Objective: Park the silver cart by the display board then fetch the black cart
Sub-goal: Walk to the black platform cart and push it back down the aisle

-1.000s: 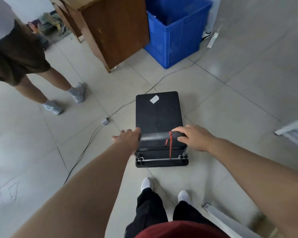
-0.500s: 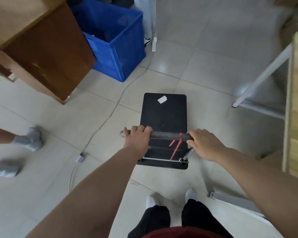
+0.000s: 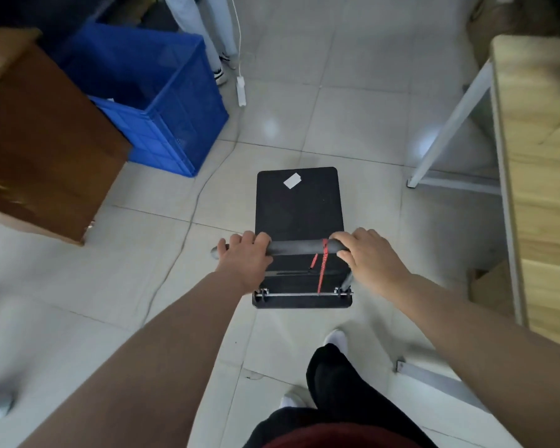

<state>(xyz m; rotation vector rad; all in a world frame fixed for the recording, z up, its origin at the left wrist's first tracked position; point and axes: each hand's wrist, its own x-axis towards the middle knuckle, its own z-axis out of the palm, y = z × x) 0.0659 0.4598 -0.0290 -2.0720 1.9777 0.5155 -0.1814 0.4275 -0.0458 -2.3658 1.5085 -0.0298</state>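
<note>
While the left hand wraps the left end of the black foam-covered handle bar, the flat black platform cart runs lengthwise straight ahead on the tiled floor; right hand fingers clasp the right end.

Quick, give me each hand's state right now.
Left hand: closed around the cart handle.
Right hand: closed over the handle's other end.

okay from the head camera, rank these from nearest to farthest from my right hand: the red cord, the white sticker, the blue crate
From the right hand:
1. Red cord, tied on the handle just left of it.
2. White sticker, at the cart deck's far end.
3. Blue crate, far left, past the cart.
</note>
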